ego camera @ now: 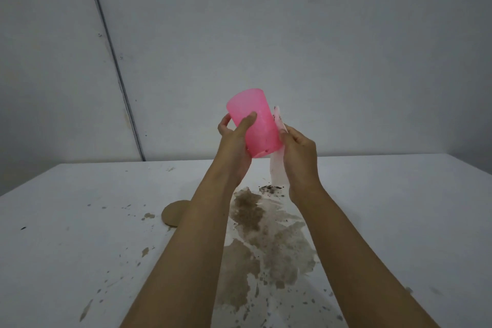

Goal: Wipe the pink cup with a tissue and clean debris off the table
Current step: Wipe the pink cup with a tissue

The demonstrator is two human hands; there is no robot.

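White flat table (80, 221), lower frame: brown muddy smear (266, 242) and dark specks (270, 188) lay uncleaned. Translucent pink plastic cup (255, 120), mid-frame, aloft, tilted, left hand (234, 141) curled round it; right hand (298, 152) pinched thin white tissue (278, 168) at its side; wiping apparently unfinished

Nothing can be read here. The pink cup (253, 120) and the surface (80, 221) bear no legible text or numbers.

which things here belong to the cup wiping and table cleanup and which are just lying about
Job:
- cup, gripped by left hand
- tissue, pinched by right hand
- brown spill and dark crumbs on table

Lying about:
- tan disc, partly behind the left arm
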